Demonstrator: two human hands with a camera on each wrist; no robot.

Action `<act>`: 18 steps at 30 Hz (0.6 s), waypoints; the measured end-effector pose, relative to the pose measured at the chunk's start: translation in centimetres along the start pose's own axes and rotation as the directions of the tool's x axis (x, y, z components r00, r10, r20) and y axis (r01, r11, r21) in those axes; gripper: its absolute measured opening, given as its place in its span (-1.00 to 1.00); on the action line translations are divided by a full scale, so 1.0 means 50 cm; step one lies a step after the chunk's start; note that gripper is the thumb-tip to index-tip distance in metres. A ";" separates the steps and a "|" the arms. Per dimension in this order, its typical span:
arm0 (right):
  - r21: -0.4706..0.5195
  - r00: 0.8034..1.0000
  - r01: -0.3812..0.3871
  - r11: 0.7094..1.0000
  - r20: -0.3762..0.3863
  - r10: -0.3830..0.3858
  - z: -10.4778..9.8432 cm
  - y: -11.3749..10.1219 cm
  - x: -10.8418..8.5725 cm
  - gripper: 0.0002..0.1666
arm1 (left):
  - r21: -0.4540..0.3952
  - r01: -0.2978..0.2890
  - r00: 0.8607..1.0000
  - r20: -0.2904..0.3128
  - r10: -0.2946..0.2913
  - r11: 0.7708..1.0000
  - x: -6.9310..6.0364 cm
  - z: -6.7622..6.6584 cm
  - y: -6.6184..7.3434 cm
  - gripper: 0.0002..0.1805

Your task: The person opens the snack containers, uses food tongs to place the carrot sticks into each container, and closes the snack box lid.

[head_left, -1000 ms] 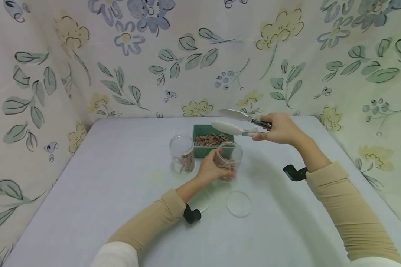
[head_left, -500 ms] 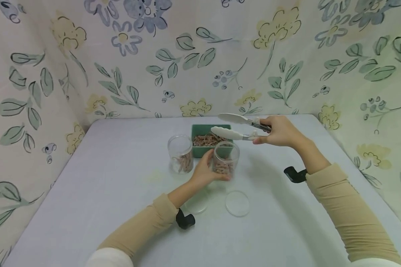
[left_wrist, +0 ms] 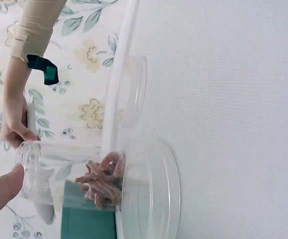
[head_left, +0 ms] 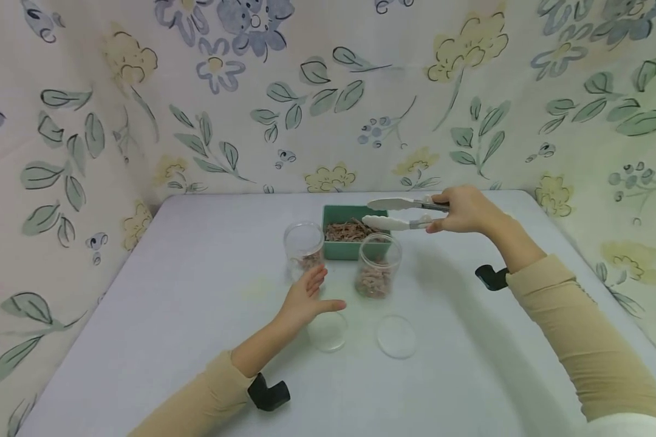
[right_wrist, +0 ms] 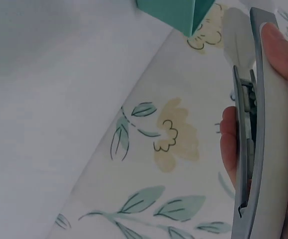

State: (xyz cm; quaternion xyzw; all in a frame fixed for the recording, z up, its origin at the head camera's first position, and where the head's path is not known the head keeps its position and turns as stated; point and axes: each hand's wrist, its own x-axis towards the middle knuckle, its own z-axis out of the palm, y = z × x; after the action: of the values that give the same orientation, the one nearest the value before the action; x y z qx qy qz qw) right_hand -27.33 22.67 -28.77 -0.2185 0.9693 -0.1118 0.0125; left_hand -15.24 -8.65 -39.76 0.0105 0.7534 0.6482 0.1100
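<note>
My right hand (head_left: 466,209) grips a pair of tongs (head_left: 415,224) with pale tips, held with the two arms apart over the right side of a green tray (head_left: 343,250). Brown shredded meat-like strips (head_left: 350,230) lie in the tray. My left hand (head_left: 302,300) is off the jars, thumb and fingers spread, just in front of the left clear jar (head_left: 304,241); whether it touches that jar I cannot tell. The right clear jar (head_left: 379,261) stands before the tray with brown strips in it. In the right wrist view, the fingers wrap the tongs' handle (right_wrist: 271,124).
Two clear round lids lie on the white table (head_left: 197,291) in front of the jars: a left lid (head_left: 328,332) and a right lid (head_left: 396,336). A floral curtain (head_left: 306,121) hangs behind and along the sides of the table.
My left hand has let go of the right jar and moved left and nearer to me. That jar now stands on the table. The tongs have come down slightly over the tray.
</note>
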 end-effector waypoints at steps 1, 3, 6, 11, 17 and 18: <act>-0.010 1.000 0.010 1.000 0.007 -0.010 -0.002 -0.001 0.005 -0.17 | -0.007 0.023 0.999 -0.023 -0.023 1.000 -0.005 -0.008 -0.001 -0.04; -0.033 0.999 0.039 0.999 0.019 -0.038 -0.004 -0.006 0.017 -0.21 | -0.033 0.083 0.993 -0.081 -0.086 0.996 -0.016 -0.026 -0.002 -0.09; -0.068 0.997 0.063 0.996 0.038 -0.060 -0.007 -0.014 0.029 -0.24 | -0.035 0.157 0.973 -0.163 -0.161 0.987 -0.021 -0.050 -0.006 -0.12; -0.153 0.991 0.116 0.981 0.087 -0.103 -0.010 -0.030 0.059 -0.21 | 0.104 0.159 0.964 -0.233 -0.132 0.982 0.010 -0.091 -0.006 0.03; -0.250 0.973 0.206 0.946 0.160 -0.169 -0.004 -0.049 0.102 -0.21 | 0.216 0.051 0.983 -0.181 -0.012 0.975 0.073 -0.115 0.010 0.16; -0.257 0.971 0.210 0.943 0.170 -0.170 -0.002 -0.054 0.109 -0.21 | 0.219 0.021 0.986 -0.165 0.016 0.976 0.081 -0.116 0.011 0.18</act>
State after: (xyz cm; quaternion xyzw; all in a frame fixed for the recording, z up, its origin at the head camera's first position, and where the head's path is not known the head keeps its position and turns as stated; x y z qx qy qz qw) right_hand -31.13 18.02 -27.95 -0.3184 0.9463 0.0381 0.0419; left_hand -20.30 -13.55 -39.04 -0.0322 0.8269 0.5595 0.0458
